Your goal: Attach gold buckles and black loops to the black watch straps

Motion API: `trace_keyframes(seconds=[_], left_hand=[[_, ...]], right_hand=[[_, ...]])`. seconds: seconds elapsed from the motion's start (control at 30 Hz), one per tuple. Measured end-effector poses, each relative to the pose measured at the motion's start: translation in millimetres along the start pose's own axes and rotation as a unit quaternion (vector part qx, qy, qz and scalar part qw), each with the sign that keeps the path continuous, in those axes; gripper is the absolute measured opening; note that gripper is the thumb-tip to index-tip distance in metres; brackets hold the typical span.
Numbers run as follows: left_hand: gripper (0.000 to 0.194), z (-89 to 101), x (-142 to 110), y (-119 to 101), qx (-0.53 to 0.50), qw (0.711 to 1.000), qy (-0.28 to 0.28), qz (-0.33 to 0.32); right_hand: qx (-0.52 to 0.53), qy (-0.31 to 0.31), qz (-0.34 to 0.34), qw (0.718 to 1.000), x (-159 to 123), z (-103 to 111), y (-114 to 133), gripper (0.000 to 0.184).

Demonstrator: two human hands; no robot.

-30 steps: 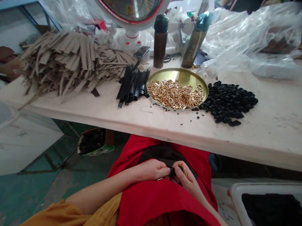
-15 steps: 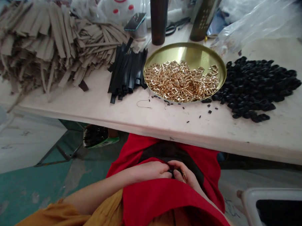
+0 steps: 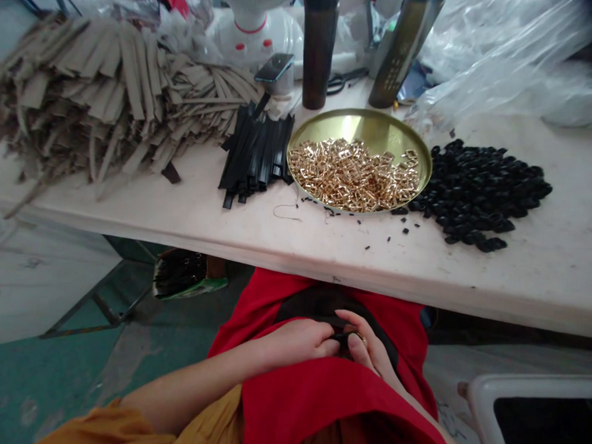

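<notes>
Over my lap, my left hand (image 3: 313, 338) is closed, its thumb and fingertips pinching one end of a small black strip (image 3: 340, 337). Facing it, my right hand (image 3: 369, 350) grips the other end between thumb and fingers, its index finger raised. A bit of gold-coloured metal (image 3: 364, 341) shows at the right fingers; whether it is a buckle I cannot tell. Most of the strip is hidden by the fingers. On the table ahead, a round gold tin lid (image 3: 400, 127) holds many small gold buckles (image 3: 355, 177). Flat black strips (image 3: 258, 155) lie left of it, and a heap of small black loops (image 3: 485, 191) lies right.
Bundles of grey-brown strips (image 3: 99, 93) cover the table's left. Behind the lid stand two dark bottles (image 3: 320, 51), scissors (image 3: 346, 80) and a phone (image 3: 274, 68) on a small support. Clear plastic sheeting (image 3: 509, 62) is back right. A white-rimmed bin (image 3: 480, 404) stands lower right.
The camera view has shifted slightly, so the table things appear lower. My right index finger has lifted, and more of the black strip shows between my hands.
</notes>
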State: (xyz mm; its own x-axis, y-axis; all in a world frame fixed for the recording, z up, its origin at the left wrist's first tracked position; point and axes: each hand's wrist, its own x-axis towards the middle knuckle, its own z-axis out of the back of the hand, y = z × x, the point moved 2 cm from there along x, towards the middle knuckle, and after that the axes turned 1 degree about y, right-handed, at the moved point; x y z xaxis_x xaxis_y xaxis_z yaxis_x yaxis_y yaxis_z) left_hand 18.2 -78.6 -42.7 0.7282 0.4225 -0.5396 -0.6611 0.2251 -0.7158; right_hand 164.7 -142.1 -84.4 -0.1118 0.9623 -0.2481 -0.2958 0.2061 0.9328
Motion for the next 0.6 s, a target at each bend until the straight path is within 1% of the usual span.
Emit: trace_keyframes(seconds=[0.1, 0.17, 0.23, 0.3, 0.37, 0.43, 0.5, 0.57, 0.6], left_hand=[[0.028, 11.5, -9, -8, 0.056, 0.998, -0.018, -0.002], [0.028, 22.8, -10, -16, 0.093, 0.994, -0.051, -0.022], [0.028, 37.8, -5, -24, 0.121, 0.988, -0.087, -0.049], [0.031, 56.4, 7, -31, 0.141, 0.98, -0.12, -0.07], [0.035, 77.2, 23, -34, 0.171, 0.969, -0.169, -0.06], [0.037, 98.6, 39, -31, 0.212, 0.944, -0.251, -0.024], [0.033, 117.7, 51, -22, 0.257, 0.913, -0.318, -0.009], [0.029, 136.9, 54, -8, 0.289, 0.889, -0.356, 0.0], [0.027, 148.2, 52, 2, 0.295, 0.88, -0.371, 0.019]], right_hand=[[-0.056, -0.044, 0.042, 0.997, 2, 3, 8, 0.03], [-0.09, -0.063, 0.086, 0.99, 7, 8, 16, 0.026], [-0.116, -0.091, 0.129, 0.981, 18, 18, 25, 0.025], [-0.142, -0.122, 0.149, 0.971, 37, 33, 34, 0.026], [-0.174, -0.154, 0.15, 0.961, 62, 52, 44, 0.029], [-0.237, -0.183, 0.132, 0.945, 91, 70, 51, 0.033], [-0.33, -0.203, 0.099, 0.916, 117, 84, 53, 0.036], [-0.398, -0.208, 0.073, 0.89, 135, 93, 48, 0.039], [-0.41, -0.209, 0.068, 0.885, 141, 95, 43, 0.041]])
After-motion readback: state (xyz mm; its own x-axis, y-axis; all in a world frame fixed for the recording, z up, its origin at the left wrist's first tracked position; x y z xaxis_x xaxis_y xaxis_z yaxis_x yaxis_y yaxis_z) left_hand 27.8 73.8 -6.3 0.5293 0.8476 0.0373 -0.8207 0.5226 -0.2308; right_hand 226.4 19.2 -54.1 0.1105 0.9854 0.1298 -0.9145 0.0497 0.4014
